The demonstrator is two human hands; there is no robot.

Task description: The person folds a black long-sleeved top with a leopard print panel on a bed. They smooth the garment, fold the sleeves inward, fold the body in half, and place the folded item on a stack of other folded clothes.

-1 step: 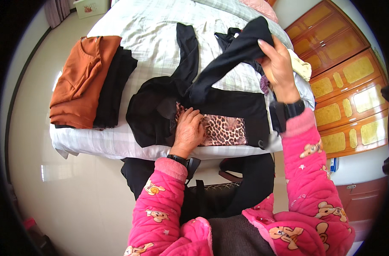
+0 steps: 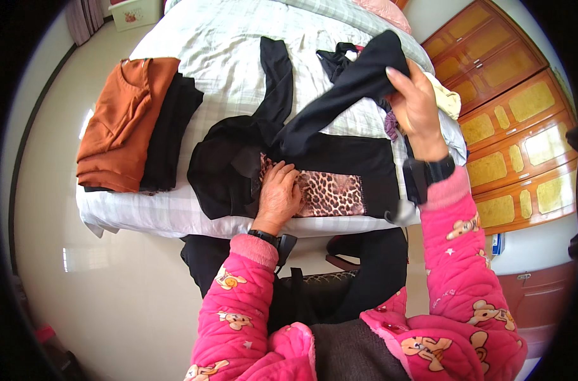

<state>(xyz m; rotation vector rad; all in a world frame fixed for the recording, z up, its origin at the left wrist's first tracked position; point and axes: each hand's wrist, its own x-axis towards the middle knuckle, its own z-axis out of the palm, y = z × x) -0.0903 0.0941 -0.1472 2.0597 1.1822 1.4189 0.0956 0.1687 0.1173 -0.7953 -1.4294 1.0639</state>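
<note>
A black garment with a hood-like rounded end at its left and a leopard-print panel lies on the bed near its front edge. My left hand rests on it at the left end of the print, fingers laid down against the cloth. Raised over the right part of the garment, my right hand grips the end of one long black sleeve between thumb and fingers. That sleeve slants up from the garment. The other sleeve stretches flat toward the far side.
Left on the bed lies a folded orange top beside folded black clothes. Beyond the raised sleeve are dark clothing, a purple scrunchie-like item and pale yellow cloth. A wooden cabinet stands at right.
</note>
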